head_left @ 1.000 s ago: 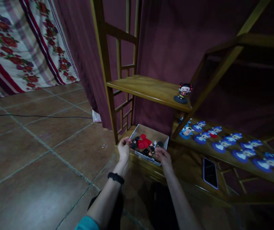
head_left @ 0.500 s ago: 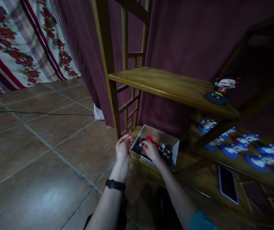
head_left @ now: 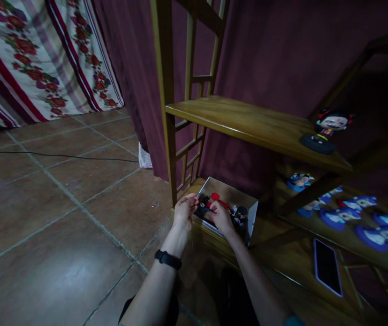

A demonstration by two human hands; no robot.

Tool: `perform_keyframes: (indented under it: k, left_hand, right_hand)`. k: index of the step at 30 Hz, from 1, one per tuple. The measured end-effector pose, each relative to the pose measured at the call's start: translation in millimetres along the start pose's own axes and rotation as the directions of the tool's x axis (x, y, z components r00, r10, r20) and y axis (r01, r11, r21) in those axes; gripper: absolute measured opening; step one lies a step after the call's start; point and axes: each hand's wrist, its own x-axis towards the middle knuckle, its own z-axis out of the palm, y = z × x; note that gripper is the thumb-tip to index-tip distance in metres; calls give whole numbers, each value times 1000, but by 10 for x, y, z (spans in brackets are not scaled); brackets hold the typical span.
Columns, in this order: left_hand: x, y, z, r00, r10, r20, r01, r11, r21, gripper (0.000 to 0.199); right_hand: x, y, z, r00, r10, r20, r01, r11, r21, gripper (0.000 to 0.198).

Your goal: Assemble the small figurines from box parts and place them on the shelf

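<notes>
Just below the middle of the frame, both hands meet over the near edge of a small open cardboard box (head_left: 248,209) that sits on the lowest board of a wooden shelf unit (head_left: 248,124). The left hand (head_left: 183,213) and the right hand (head_left: 220,217) hold between them a small dark figurine with red parts (head_left: 204,207); the fingers of each hand are curled in and seem to pinch it from either side, though the dim light hides the exact contact.

As a judgement, the figurine looks light and rigid, like moulded plastic, with thin projecting parts that could snap or catch on its neighbours. The round base or the thick body seems the safest place to grip, rather than the head or small limbs.

The box holds a loose heap of more such pieces (head_left: 236,213), black and red, jumbled and not stood up; their number cannot be told. Its far wall stands upright and pale.

At the right of the frame, a matching figurine on a dark round base (head_left: 323,131) stands upright on the middle shelf. Lower right, a row of blue figures (head_left: 363,213) lies on a sloping board, and a dark phone (head_left: 328,267) lies flat below them
</notes>
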Motion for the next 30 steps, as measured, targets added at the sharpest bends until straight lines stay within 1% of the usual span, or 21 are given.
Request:
perform_keyframes:
  k: [2, 4, 6, 8, 10, 12, 15, 18, 20, 22, 24, 27, 30]
  left_hand:
    - [-15, -94, 24, 997, -76, 9, 75, 993, 88, 19]
    - [-37, -190, 52, 988, -152, 27, 145, 975, 171, 16]
    - [-65, -278, 78, 972, -226, 68, 206, 952, 226, 15]
    - [-96, -349, 100, 949, -291, 121, 254, 934, 252, 17]
    - [-122, -399, 115, 931, -326, 163, 279, 925, 259, 17]
    - [-135, -425, 122, 929, -326, 173, 276, 925, 260, 19]
    - [-122, -423, 116, 952, -279, 128, 242, 938, 247, 22]
    - [-78, -381, 92, 975, -212, 66, 195, 959, 204, 21]
    - [-45, -340, 71, 984, -175, 42, 166, 973, 161, 22]
    - [-15, -298, 53, 986, -162, 31, 157, 980, 119, 25]
    - [8, -267, 45, 986, -167, 29, 164, 982, 93, 27]
    - [28, -252, 49, 984, -174, 38, 171, 982, 75, 26]
    - [26, -259, 65, 984, -173, 40, 171, 983, 65, 24]
  right_hand:
    - [-117, -31, -119, 997, 16, -75, -8, 994, 113, 8]
    - [-251, -75, -216, 988, 1, -151, 26, 984, 176, 8]
    - [-379, -123, -286, 981, -35, -192, 68, 983, 169, 6]
    - [-477, -173, -332, 978, -79, -193, 104, 987, 122, 5]
    - [-532, -216, -358, 977, -113, -183, 130, 988, 83, 9]
    - [-543, -235, -373, 974, -131, -184, 146, 987, 71, 13]
    - [-493, -168, -396, 976, -107, -188, 128, 986, 104, 21]
    - [-404, 35, -449, 973, 10, -231, 31, 985, 171, 25]
    - [-351, 205, -491, 962, 98, -257, -39, 973, 226, 22]
    - [-318, 347, -522, 963, 137, -233, -73, 961, 266, 19]
    - [-308, 425, -530, 979, 119, -168, -78, 969, 233, 18]
    - [-318, 421, -499, 999, 26, -25, -26, 1000, 16, 19]
    - [-327, 366, -432, 992, -30, 119, 53, 980, -194, 27]
